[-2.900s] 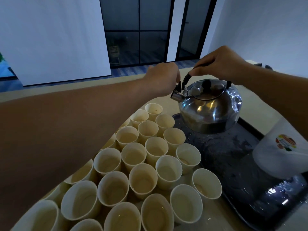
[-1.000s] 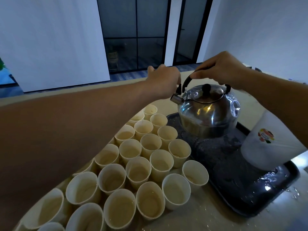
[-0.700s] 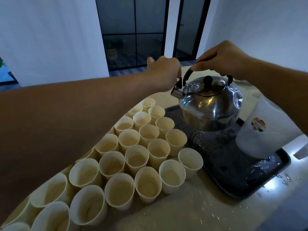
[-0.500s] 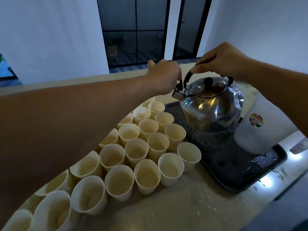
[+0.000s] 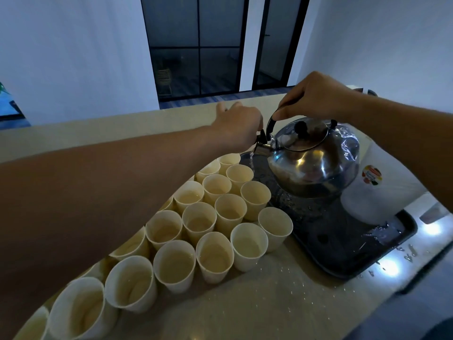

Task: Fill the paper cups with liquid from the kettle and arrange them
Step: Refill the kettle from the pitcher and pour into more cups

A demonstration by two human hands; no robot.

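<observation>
pouring: a thin stream of water falls from the spout of the shiny kettle toward the cups at the far end of the group.
kettle: held up in the air, tipped a little to the left, over the far left part of the black tray.
right hand: the right hand has its fingers curled tight round the black handle on top of the kettle.
left hand: the left hand is at the spout cap, and it looks like it pinches the cap, but the fingers are hidden behind the hand.
paper cups: many paper cups stand close together in rows on the bench, just left of the tray, most with some water in them.
tray: wet, on the right side of the bench.
white jug: a white jug with a bright sticker stands on the tray, just right of the kettle.
bench: little drops lie near the front cups.
</observation>
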